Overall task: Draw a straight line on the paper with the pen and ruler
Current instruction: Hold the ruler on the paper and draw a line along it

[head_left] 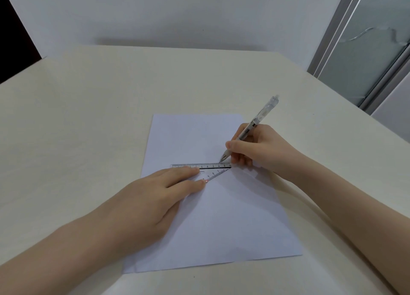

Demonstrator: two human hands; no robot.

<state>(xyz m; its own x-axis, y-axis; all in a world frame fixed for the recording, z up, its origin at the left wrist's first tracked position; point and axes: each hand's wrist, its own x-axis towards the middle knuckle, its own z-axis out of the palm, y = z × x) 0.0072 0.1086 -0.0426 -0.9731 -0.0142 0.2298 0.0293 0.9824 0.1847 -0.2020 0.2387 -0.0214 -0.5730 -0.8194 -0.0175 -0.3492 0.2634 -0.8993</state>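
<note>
A white sheet of paper [221,217] lies on the cream table [88,117]. A clear triangular ruler [218,169] rests across the sheet's middle, its long marked edge facing away from me. My left hand [155,197] lies flat on the ruler's left part, fingers pressing it down and hiding that part. My right hand [259,149] grips a clear pen [257,122] in a writing hold. The pen tip touches the paper at the ruler's far edge, near its right end. I cannot make out a drawn line along that edge.
A white wall stands behind the table's far edge. A grey framed glass door [366,50] is at the right. Bare tabletop surrounds the paper on the left and far side.
</note>
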